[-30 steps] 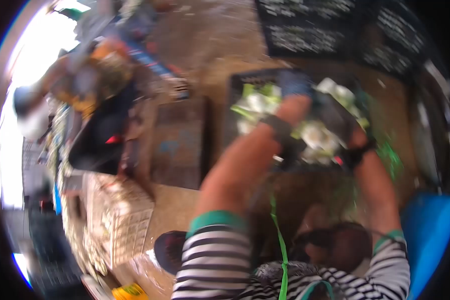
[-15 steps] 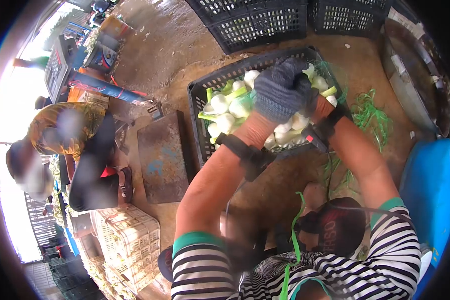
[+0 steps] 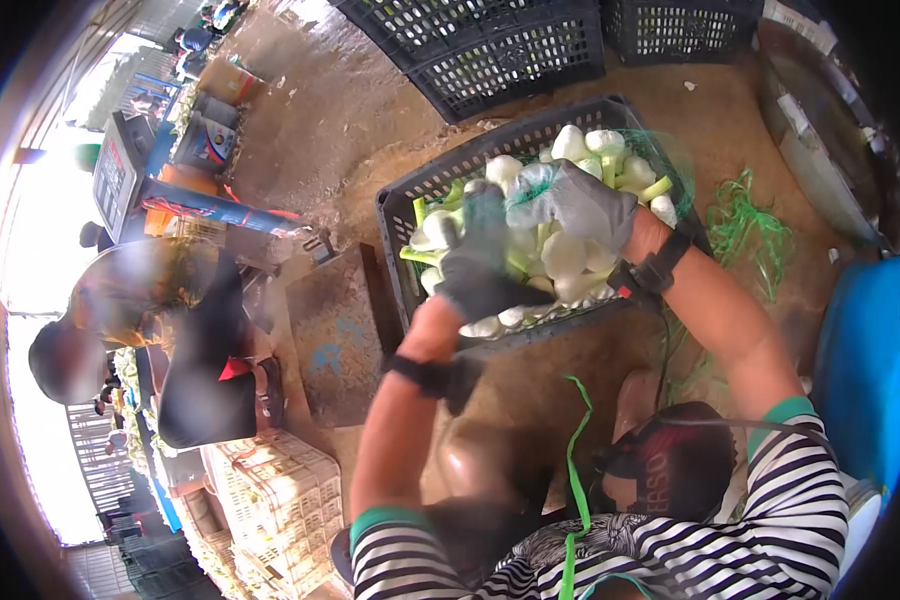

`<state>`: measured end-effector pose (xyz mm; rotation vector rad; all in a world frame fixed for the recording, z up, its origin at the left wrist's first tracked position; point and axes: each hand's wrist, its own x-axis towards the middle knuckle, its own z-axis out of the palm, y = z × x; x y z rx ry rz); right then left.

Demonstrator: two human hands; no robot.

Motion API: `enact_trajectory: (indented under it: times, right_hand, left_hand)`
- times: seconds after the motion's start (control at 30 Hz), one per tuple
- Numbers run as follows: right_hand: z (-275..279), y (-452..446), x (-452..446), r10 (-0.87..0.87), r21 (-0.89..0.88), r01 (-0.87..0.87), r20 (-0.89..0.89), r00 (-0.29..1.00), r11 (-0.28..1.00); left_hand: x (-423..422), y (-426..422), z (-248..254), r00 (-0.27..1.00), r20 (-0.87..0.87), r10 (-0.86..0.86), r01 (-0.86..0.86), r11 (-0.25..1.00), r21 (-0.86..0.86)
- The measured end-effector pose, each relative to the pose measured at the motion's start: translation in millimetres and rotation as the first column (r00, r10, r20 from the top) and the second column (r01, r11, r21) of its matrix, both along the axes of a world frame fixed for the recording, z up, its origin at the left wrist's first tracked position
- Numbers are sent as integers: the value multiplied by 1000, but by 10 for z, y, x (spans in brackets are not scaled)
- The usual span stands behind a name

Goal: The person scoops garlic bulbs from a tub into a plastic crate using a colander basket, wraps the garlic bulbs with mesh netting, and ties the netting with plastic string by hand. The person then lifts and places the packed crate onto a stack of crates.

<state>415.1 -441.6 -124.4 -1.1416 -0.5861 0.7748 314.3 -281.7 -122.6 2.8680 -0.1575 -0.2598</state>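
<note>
A black crate (image 3: 398, 285) holds many white bulbs with green stems (image 3: 565, 255). Over its left part is my left hand (image 3: 485, 262) in a dark glove, fingers spread and slightly blurred, with nothing seen in its grip. My right hand (image 3: 585, 205), in a grey glove, is closed around a bulb wrapped in green netting (image 3: 535, 188) above the middle of the crate. Loose green netting (image 3: 670, 160) hangs over the crate's back right corner.
Black crates (image 3: 510, 65) stand behind. Green strings (image 3: 748, 235) and a metal basin (image 3: 820, 150) lie at right, near a blue container (image 3: 865, 350). At left are a rusty metal platform (image 3: 330, 335), a pale crate (image 3: 280, 500) and a crouching person (image 3: 150, 300).
My hands were together over the crate; my left hand has moved left and opened away from my right. The netted bulb now shows in my right hand.
</note>
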Motion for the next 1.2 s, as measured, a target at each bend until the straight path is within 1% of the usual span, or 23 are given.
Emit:
enact_trajectory:
  times: [0.03,0.1,0.17,0.2,0.27,0.33,0.43,0.47,0.5,0.53,0.57,0.6,0.63,0.67,0.7,0.77,0.83,0.93,0.97,1.07,1.1,1.17,1.2]
  right_hand:
    - [-100,23,32,-30,-10,30,22,999,1000]
    - [-28,41,32,-57,-228,139,333,941,964]
    - [340,117,-105,170,-516,410,753,636,752]
    - [313,201,-109,258,-475,509,861,439,717]
    - [602,324,-220,516,-543,521,830,214,658]
    - [734,439,-338,690,-569,563,724,-4,600]
    - [720,342,-367,457,-326,520,878,-143,789]
    - [845,411,-338,738,-639,533,674,40,554]
    - [880,299,-299,543,-590,373,807,234,716]
    - [870,89,-240,326,-462,237,832,448,854]
    - [873,-138,-164,120,-277,142,747,654,950]
    - [927,-355,-10,-40,-101,135,638,769,986]
    - [973,-593,101,-196,3,246,610,767,969]
    - [1019,-830,212,-347,104,354,571,744,929]
    - [1032,-1094,275,-488,154,527,646,587,836]
    - [618,-1722,496,-499,37,608,613,613,793]
    - [347,-2031,461,-285,-308,534,585,759,788]
    - [47,-1987,329,112,-491,297,645,756,819]
    - [57,-1817,273,134,-455,323,725,675,830]
    - [118,-1107,120,172,-361,451,897,407,816]
    - [89,-875,58,26,-223,455,916,400,862]
    - [-65,-769,11,522,-496,623,838,160,605]
    - [-91,-773,40,396,-428,575,899,189,697]
  left_hand:
    - [89,-194,-89,983,100,155,-160,986,39]
    - [261,-250,-105,938,38,343,-319,904,-284]
    - [407,-165,-351,985,25,171,-162,966,-201]
    - [434,-111,-496,997,16,79,-75,985,-157]
    - [342,-88,-656,954,269,134,-51,955,-294]
    - [291,-135,-758,883,401,244,-98,931,-351]
    - [314,-217,-958,757,558,339,-182,930,-318]
    - [358,-239,-1036,703,613,360,-228,931,-285]
    - [390,-254,-1111,702,603,379,-248,924,-292]
    - [410,-243,-1169,695,606,387,-269,921,-281]
    - [405,-217,-1121,753,512,412,-268,904,-333]
    - [401,-191,-1068,802,412,433,-280,881,-381]
    - [400,-205,-933,844,359,398,-269,894,-358]
    - [401,-214,-811,849,422,319,-205,933,-294]
    - [374,-230,-718,806,407,430,-126,796,-592]
    - [386,-174,-666,831,422,361,-74,825,-561]
    - [403,-146,-736,830,411,377,-45,779,-625]
    - [386,-149,-732,851,311,423,-76,685,-725]
    - [386,-151,-706,861,263,436,-98,648,-755]
    - [390,-140,-654,877,339,340,-3,711,-703]
    - [382,-135,-648,873,410,264,27,813,-582]
    - [366,-97,-655,852,517,84,84,952,-293]
    - [343,-97,-674,887,460,46,39,984,-174]
